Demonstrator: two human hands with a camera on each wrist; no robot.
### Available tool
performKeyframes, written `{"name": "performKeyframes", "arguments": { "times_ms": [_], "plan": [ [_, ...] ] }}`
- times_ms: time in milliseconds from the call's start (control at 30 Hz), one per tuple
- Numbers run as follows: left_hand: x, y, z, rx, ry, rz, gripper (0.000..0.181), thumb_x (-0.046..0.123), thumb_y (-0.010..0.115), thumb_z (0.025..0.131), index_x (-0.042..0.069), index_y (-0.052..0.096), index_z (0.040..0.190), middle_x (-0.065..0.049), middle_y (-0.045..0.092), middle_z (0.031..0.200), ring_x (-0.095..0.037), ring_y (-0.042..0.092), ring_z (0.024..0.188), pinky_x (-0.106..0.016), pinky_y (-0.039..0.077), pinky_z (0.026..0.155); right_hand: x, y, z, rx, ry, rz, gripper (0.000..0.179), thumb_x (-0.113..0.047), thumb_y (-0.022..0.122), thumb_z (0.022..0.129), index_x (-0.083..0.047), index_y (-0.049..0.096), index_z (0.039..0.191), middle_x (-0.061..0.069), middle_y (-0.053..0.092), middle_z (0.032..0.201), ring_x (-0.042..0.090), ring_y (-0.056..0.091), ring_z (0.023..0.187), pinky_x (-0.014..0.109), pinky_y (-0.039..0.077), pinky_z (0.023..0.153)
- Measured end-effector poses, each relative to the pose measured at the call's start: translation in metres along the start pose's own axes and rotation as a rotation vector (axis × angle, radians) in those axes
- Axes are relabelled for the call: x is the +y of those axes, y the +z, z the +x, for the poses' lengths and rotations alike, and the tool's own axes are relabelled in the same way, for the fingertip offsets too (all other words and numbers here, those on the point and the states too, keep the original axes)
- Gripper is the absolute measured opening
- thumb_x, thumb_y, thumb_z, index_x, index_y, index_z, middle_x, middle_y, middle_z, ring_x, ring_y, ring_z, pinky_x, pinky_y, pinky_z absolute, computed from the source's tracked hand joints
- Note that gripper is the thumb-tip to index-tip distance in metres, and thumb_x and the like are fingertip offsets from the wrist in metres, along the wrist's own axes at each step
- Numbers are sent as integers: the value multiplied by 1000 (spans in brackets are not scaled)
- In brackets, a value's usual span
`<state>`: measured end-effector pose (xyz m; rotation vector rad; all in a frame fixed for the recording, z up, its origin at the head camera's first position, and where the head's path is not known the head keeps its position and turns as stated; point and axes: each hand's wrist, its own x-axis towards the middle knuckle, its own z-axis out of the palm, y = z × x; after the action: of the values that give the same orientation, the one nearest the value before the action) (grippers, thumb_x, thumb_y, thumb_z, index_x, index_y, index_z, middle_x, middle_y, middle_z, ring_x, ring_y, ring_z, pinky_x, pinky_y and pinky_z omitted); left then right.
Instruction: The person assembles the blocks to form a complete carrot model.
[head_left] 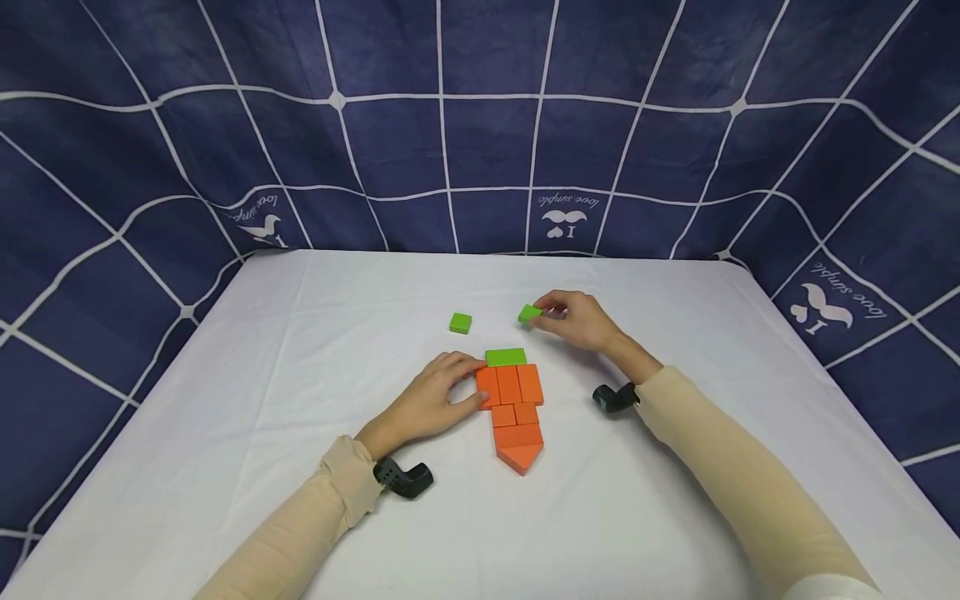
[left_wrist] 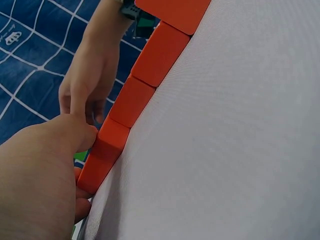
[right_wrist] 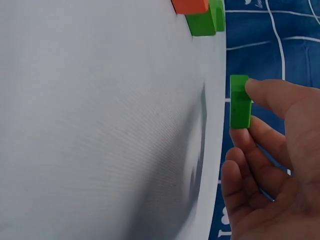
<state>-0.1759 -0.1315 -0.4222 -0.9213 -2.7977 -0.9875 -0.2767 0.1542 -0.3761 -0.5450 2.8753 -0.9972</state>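
Note:
On the table, orange blocks form a flat pattern: a row of three rectangular blocks (head_left: 508,385), two small squares (head_left: 515,415), a crosswise block (head_left: 517,436) and a triangular one (head_left: 521,458). A green rectangular block (head_left: 506,357) lies along the row's far edge. My left hand (head_left: 429,394) holds the row's leftmost orange block (head_left: 487,387) between thumb and fingers, still in its place. Farther back on the right, my right hand (head_left: 581,320) pinches a small green square block (right_wrist: 240,102) between thumb and fingertips, raised above the cloth in the right wrist view.
Another green square block (head_left: 461,323) lies by itself behind the pattern, to the left. White cloth (head_left: 300,350) covers the table. A dark blue gridded curtain (head_left: 487,142) hangs around the back and sides. Dark wrist cameras (head_left: 405,479) sit on both wrists.

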Motion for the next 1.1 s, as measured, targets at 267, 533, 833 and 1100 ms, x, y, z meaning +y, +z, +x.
{"name": "performKeyframes", "arguments": {
  "times_ms": [267, 533, 833, 1100],
  "plan": [
    [0, 1, 0, -3, 13, 7, 50, 36, 67, 99, 10, 62, 140, -3, 62, 134, -19, 55, 122, -42, 46, 107, 1, 8, -17, -56, -23, 48, 30, -26, 77, 91, -9, 75, 116, 5, 69, 98, 22, 61, 92, 35, 49, 84],
    [1, 0, 0, -4, 4, 8, 50, 36, 67, 99, 10, 62, 140, -3, 62, 134, -18, 54, 120, -42, 47, 106, 3, 18, -25, -58, -40, 95, 30, -25, 79, 90, -9, 75, 114, 2, 70, 95, 19, 60, 89, 32, 48, 82],
    [1, -1, 0, 5, 10, 11, 49, 35, 67, 98, 9, 63, 140, -3, 63, 133, -19, 55, 120, -43, 47, 106, 5, 22, -26, -51, -71, 78, 30, -24, 80, 89, -9, 75, 115, 2, 70, 97, 19, 60, 91, 33, 49, 84],
    [0, 0, 0, -6, 2, 4, 49, 35, 67, 98, 10, 62, 140, -3, 62, 133, -18, 54, 120, -42, 47, 106, 3, 23, -28, -60, -68, 53, 33, -26, 80, 90, -10, 74, 118, 2, 71, 100, 20, 61, 93, 35, 50, 86]
  ]
}}
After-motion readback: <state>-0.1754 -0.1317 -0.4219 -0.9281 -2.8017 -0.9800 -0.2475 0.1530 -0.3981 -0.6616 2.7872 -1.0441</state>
